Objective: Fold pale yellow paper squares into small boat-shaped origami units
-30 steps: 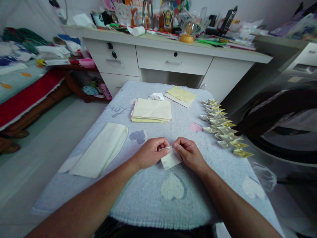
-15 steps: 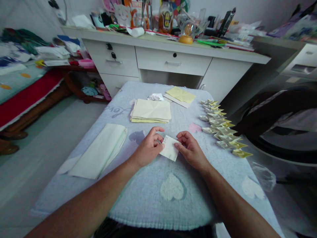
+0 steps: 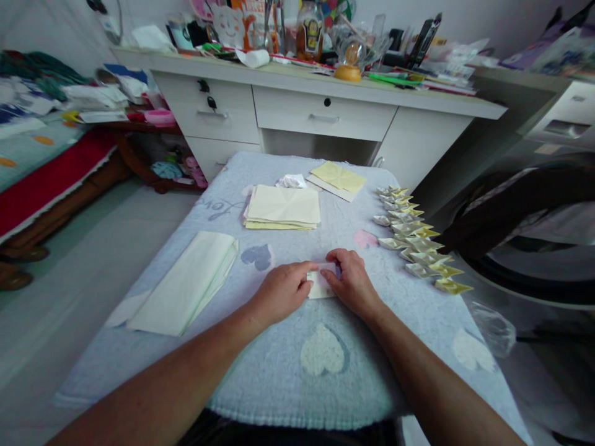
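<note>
Head view: just below the frame's centre, the left hand (image 3: 282, 288) and right hand (image 3: 352, 279) pinched a small paper piece (image 3: 320, 287) by opposite edges; it seemed light, pliable (easily torn), best held there.

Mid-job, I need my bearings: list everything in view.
Cloth: 1, light blue, centre
Paper stack: 1, cream and yellow, mid-cloth
Small paper: 1, off-white, in front of stack
Loose sheets: at least 2, yellow and white, behind stack, rightward
Crumpled wad: 1, white, behind stack
Folded boats: over ten, pale and yellow, cloth's right side
Folded sheets: one bundle, pale, cloth's left side
Desk: 1, white, behind cloth
Jar: 1, amber, on desk
Desk clutter: uncountable, mixed, on desk
Bed: 1, red and blue, far left
Bowl: 1, pink, between bed and desk
Round-doored machine: 1, grey, far right
Left hand: 1, bare, holding small paper's left edge
Right hand: 1, bare, holding its right side
</note>
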Tool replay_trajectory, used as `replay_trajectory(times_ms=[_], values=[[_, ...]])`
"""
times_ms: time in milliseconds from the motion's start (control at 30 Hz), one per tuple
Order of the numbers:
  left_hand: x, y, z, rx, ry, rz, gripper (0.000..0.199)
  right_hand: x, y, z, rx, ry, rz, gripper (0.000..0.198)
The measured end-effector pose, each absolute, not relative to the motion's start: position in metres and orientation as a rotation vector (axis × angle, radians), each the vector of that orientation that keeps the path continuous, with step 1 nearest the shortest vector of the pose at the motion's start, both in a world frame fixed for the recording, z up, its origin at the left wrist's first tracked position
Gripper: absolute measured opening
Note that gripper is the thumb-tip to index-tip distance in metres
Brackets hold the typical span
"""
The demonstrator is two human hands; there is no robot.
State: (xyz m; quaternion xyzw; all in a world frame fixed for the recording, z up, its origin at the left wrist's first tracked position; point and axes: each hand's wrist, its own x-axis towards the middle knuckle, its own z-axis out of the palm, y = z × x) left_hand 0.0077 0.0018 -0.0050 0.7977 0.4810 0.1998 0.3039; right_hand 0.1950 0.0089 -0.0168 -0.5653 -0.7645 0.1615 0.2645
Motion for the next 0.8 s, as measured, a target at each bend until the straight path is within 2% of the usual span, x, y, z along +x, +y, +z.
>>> replay_trajectory(times_ms=[133,233,333,533,800], values=[[0.008,-0.001,-0.008,2.301,1.309,0.46,0.032,0.198,0.011,-0.02,-1.689,-2.153,0.279,0.036],[0.007,0.0,-0.008,2.424,1.254,0.543,0.027,0.205,0.01,-0.021,-1.739,-2.195,0.218,0.055],[0.008,0.002,-0.008,2.507,1.139,0.589,0.02,0.212,0.009,-0.021,-1.709,-2.271,0.223,0.063],[0.009,0.005,-0.018,2.537,0.892,0.591,0.022,0.215,0.009,-0.021,-1.76,-2.283,0.226,0.062],[0.007,0.001,-0.013,2.593,0.855,0.562,0.024,0.209,0.015,-0.022,-1.869,-2.192,0.156,0.051]])
